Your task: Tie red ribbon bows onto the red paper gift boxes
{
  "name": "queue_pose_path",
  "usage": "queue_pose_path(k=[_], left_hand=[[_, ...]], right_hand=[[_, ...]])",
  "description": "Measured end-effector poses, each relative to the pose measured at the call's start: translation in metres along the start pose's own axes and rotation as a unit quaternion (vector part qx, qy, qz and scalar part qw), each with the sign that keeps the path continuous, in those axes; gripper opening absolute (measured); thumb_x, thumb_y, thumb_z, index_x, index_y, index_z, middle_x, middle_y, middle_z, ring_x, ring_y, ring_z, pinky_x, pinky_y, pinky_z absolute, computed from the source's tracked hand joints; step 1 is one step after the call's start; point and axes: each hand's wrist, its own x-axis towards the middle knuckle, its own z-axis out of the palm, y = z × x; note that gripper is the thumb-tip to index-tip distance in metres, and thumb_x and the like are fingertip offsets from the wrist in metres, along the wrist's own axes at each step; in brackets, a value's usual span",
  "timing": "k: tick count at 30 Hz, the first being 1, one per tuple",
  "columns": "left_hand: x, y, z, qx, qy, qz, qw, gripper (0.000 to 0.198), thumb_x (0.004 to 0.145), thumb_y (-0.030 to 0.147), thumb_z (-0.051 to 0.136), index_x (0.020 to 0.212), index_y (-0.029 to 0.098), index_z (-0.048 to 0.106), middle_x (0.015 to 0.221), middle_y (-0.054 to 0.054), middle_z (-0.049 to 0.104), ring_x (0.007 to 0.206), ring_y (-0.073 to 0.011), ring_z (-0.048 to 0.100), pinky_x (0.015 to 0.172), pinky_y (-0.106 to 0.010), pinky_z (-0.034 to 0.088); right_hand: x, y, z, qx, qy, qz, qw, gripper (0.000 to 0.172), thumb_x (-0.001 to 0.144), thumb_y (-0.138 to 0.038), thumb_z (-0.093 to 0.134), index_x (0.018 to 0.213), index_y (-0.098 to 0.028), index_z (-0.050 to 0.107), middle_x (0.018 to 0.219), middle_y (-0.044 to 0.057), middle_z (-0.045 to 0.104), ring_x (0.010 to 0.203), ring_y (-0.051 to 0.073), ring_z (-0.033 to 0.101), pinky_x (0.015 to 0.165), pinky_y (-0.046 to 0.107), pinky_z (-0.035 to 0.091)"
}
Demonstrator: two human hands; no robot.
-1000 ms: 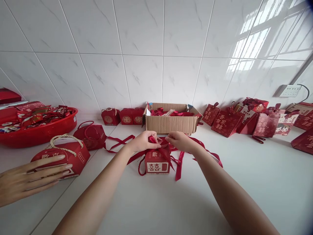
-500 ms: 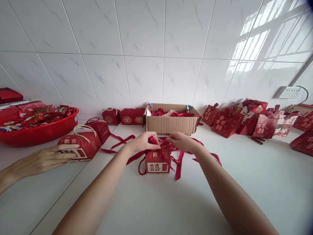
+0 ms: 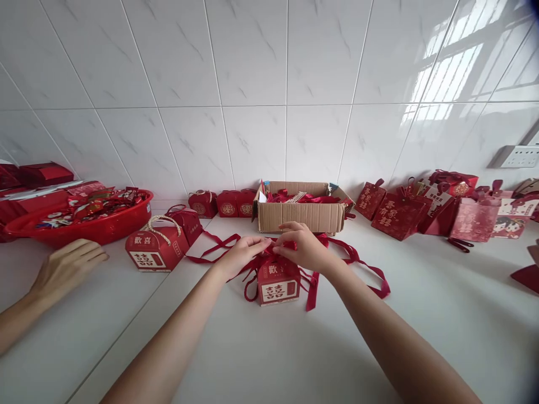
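Observation:
A small red gift box [image 3: 278, 285] with white characters stands on the white counter in front of me. Red ribbon [image 3: 362, 264] trails from its top to both sides. My left hand [image 3: 241, 255] and my right hand [image 3: 302, 247] meet over the box top, each with fingers pinched on the ribbon. A second red gift box [image 3: 155, 250] with a twisted rope handle stands to the left. Another person's hand [image 3: 63, 268] rests on the counter left of that box, apart from it.
A cardboard box [image 3: 301, 216] holding red ribbons sits behind my hands against the tiled wall. A red basin [image 3: 84, 227] full of sweets is at the far left. Small red boxes [image 3: 227, 203] line the wall. Red paper bags [image 3: 421, 210] are piled at the right.
The other person's hand has let go of the rope-handled box and drawn back to the left. My hands stay on the ribbon, my right hand now crossing over the box top.

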Motion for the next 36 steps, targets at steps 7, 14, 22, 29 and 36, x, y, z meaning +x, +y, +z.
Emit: queue_pose_path(k=[7, 14, 22, 29, 36], left_hand=[[-0.014, -0.008, -0.001, -0.097, -0.019, 0.012, 0.995, 0.027, 0.081, 0.039, 0.061, 0.094, 0.017, 0.07, 0.083, -0.006, 0.069, 0.086, -0.0207, 0.062, 0.081, -0.032, 0.045], [-0.019, -0.006, 0.01, -0.139, 0.013, 0.016, 0.99, 0.024, 0.081, 0.033, 0.06, 0.095, 0.015, 0.069, 0.091, -0.008, 0.07, 0.089, -0.0217, 0.063, 0.082, -0.033, 0.045], [-0.016, -0.009, 0.007, -0.107, 0.063, 0.032, 0.992, 0.016, 0.075, 0.03, 0.063, 0.072, 0.015, 0.067, 0.096, -0.006, 0.067, 0.091, -0.0209, 0.059, 0.078, -0.03, 0.043], [-0.015, -0.012, 0.0, -0.095, 0.071, 0.029, 0.992, 0.017, 0.073, 0.032, 0.064, 0.076, 0.015, 0.067, 0.088, -0.004, 0.063, 0.084, -0.0186, 0.057, 0.072, -0.028, 0.043], [-0.025, -0.001, 0.002, -0.076, 0.03, 0.019, 0.996, 0.015, 0.076, 0.03, 0.061, 0.07, 0.016, 0.058, 0.088, -0.004, 0.062, 0.078, -0.017, 0.057, 0.069, -0.028, 0.044]], right_hand=[[-0.003, -0.003, 0.012, -0.013, -0.026, -0.019, 0.999, 0.018, 0.08, -0.037, 0.063, 0.081, -0.022, 0.073, 0.124, 0.01, 0.054, 0.117, 0.029, 0.043, 0.095, 0.044, 0.041], [-0.006, -0.008, 0.013, -0.03, -0.046, -0.081, 0.995, 0.016, 0.081, -0.032, 0.062, 0.075, -0.02, 0.07, 0.124, 0.009, 0.054, 0.121, 0.028, 0.039, 0.094, 0.042, 0.043], [-0.008, -0.014, 0.014, -0.031, -0.052, -0.084, 0.995, 0.011, 0.079, -0.025, 0.062, 0.072, -0.019, 0.068, 0.119, 0.009, 0.057, 0.119, 0.028, 0.039, 0.093, 0.042, 0.045], [-0.009, -0.021, 0.016, -0.028, -0.048, -0.093, 0.994, 0.01, 0.079, -0.021, 0.06, 0.072, -0.017, 0.066, 0.116, 0.012, 0.056, 0.12, 0.028, 0.039, 0.091, 0.04, 0.046], [-0.007, -0.015, 0.01, 0.02, -0.043, -0.023, 0.999, 0.022, 0.086, -0.039, 0.055, 0.087, -0.021, 0.067, 0.117, 0.011, 0.056, 0.117, 0.027, 0.045, 0.093, 0.043, 0.042]])
